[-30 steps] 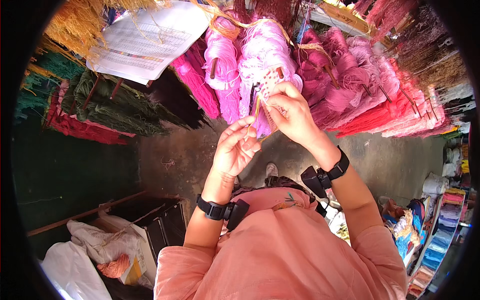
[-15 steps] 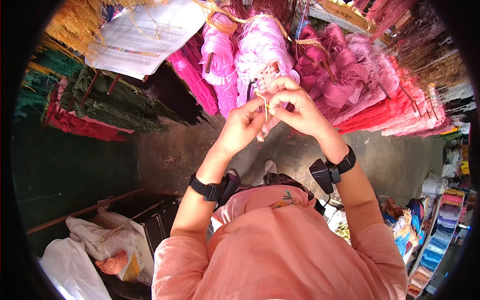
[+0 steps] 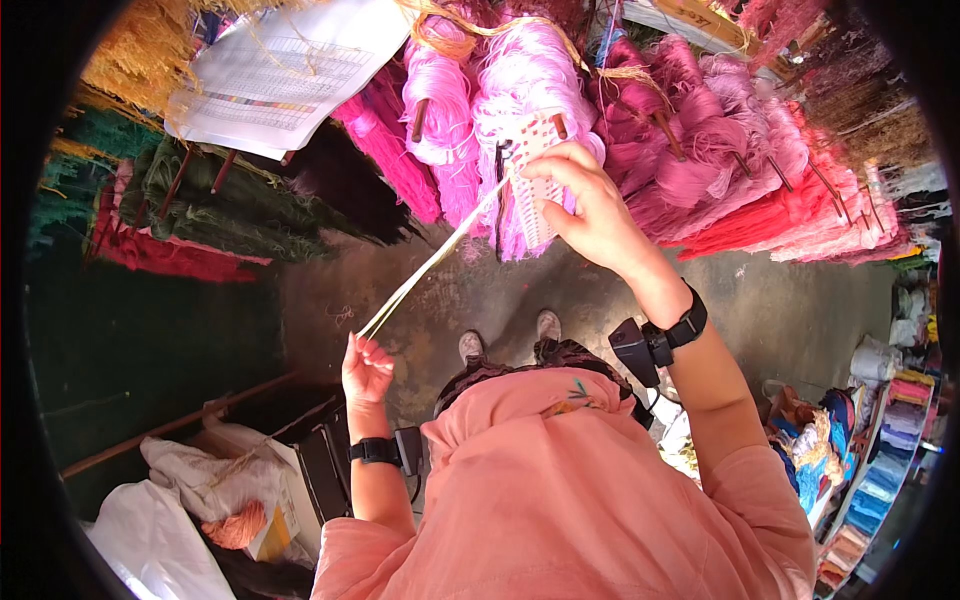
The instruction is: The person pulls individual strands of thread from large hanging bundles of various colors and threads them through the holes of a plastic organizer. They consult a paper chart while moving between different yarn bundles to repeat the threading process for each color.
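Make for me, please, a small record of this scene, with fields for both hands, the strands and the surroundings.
Left hand: closed on lower end of pale strands
Strands: stretched diagonally up toward spotted white card
Right hand: at the card; exact grip unclear
Behind card: pink yarn skeins
Upper left: printed sheet, dark green skeins

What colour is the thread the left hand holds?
The thread looks pale yellowish-white; head view shows it best.

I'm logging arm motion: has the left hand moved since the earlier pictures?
Yes, the left hand has moved left and down the picture, away from the hanging light pink yarn hank.
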Tool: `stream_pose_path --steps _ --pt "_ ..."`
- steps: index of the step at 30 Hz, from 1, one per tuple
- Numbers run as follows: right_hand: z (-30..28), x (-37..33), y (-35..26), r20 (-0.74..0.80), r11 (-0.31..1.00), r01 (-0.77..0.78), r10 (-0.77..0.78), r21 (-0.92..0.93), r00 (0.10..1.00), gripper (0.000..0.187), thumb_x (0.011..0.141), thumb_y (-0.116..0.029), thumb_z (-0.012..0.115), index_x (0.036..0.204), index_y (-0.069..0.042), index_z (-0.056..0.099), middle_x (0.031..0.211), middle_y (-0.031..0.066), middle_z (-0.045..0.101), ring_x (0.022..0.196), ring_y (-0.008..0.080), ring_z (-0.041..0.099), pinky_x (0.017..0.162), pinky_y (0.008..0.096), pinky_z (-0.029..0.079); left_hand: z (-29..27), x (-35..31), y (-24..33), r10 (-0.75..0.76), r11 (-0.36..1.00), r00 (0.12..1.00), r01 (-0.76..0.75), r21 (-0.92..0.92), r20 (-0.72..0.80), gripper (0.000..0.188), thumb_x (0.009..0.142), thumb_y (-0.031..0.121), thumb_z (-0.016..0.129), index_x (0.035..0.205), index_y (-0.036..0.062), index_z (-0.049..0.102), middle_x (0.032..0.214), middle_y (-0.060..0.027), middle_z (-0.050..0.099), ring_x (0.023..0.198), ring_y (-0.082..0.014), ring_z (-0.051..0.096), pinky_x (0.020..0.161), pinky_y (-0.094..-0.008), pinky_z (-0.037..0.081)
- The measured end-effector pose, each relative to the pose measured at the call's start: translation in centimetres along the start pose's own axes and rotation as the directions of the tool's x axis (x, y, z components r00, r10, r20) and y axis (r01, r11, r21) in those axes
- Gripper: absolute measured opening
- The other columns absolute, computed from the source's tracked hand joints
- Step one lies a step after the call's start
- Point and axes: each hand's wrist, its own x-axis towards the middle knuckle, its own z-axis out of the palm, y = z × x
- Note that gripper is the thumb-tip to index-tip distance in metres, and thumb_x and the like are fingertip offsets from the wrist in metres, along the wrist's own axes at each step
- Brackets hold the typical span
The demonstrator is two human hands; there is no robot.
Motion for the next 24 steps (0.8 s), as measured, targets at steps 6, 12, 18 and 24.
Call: stream_pose_path --steps 6,12,18,24 --pt "0.3 0.0 -0.3 -0.022 0.999 0.021 -0.02 0.033 1.0 0.029 0.061 0.008 0.049 0.089 -0.002 0.052 0.089 0.008 0.047 0.089 0.0203 0.048 0.078 0.0274 0.036 -13.0 -2.0 3.2 -0.004 0.995 0.63 -0.071 -0.063 -0.777 0.019 0.083 0.019 0.04 0.089 0.0045 0.05 0.076 -0.0053 0.058 0.056 -0.0121 0.054 0.046 -0.0208 0.043" --pt "1.2 -1.5 1.7 -0.228 0.982 -0.069 0.11 0.178 0.967 0.017 0.062 0.007 0.053 0.077 -0.002 0.052 0.078 0.0052 0.05 0.07 0.0135 0.051 0.06 0.0226 0.042 -0.5 2.3 2.7 0.303 0.802 0.844 0.024 0.596 -0.442 0.024 0.081 0.025 0.044 0.097 0.0092 0.049 0.093 -0.0059 0.057 0.072 -0.0118 0.055 0.055 -0.0228 0.043" --pt "1.6 -2.1 2.2 -0.349 0.968 -0.203 0.243 0.148 0.905 0.014 0.062 0.004 0.057 0.068 -0.003 0.046 0.069 0.0026 0.045 0.061 0.0099 0.047 0.049 0.0201 0.037 17.5 4.6 5.5 0.328 0.705 0.931 -0.355 0.614 0.162 0.044 0.084 0.041 0.032 0.107 0.004 0.043 0.106 -0.0105 0.049 0.09 -0.0149 0.051 0.07 -0.0255 0.042" --pt "1.9 -3.7 2.4 -0.319 0.974 -0.186 0.219 0.13 0.922 0.017 0.061 0.007 0.055 0.071 -0.002 0.045 0.071 0.0035 0.041 0.061 0.0111 0.045 0.05 0.0202 0.037 27.6 6.0 6.0 0.348 0.675 0.934 -0.306 0.671 0.076 0.061 0.076 0.049 0.042 0.113 0.0014 0.035 0.111 -0.014 0.042 0.098 -0.0237 0.045 0.077 -0.0356 0.039"
